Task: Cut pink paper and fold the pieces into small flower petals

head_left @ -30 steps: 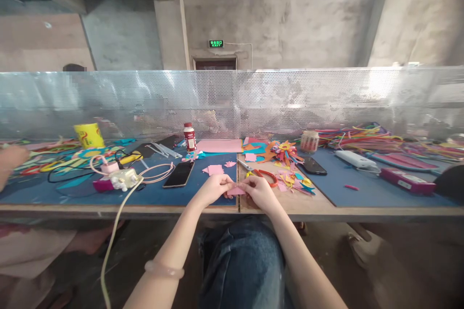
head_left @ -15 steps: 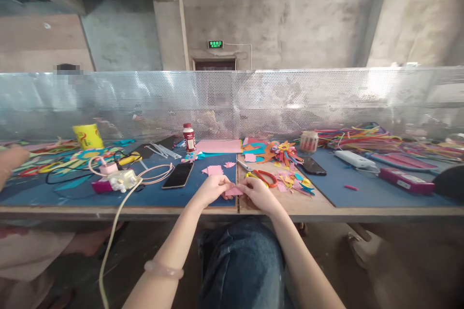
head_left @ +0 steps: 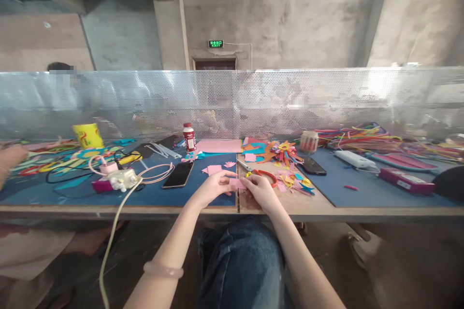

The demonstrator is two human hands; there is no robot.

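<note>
A small pink paper piece (head_left: pixel 237 183) is pinched between my left hand (head_left: pixel 213 188) and my right hand (head_left: pixel 260 191) just above the front edge of the table (head_left: pixel 108 210). Both hands have their fingers closed on it, one on each side. Orange-handled scissors (head_left: pixel 263 174) lie right behind my right hand. More pink paper pieces (head_left: pixel 214 170) lie on the blue mat behind my left hand. A pale bangle sits on my left forearm.
A dark phone (head_left: pixel 178 174), a red-capped bottle (head_left: pixel 189 137), a yellow cup (head_left: pixel 88 135) and a charger with cables (head_left: pixel 119 179) stand to the left. Coloured paper scraps (head_left: pixel 295 181), a second phone (head_left: pixel 314 166) and paper strips (head_left: pixel 358 137) lie right. Another person's hand (head_left: pixel 10 159) is far left. A perforated metal screen (head_left: pixel 232 101) backs the table.
The pink piece has risen slightly and turned between my fingers; both hands stay at the same spot by the table's edge.
</note>
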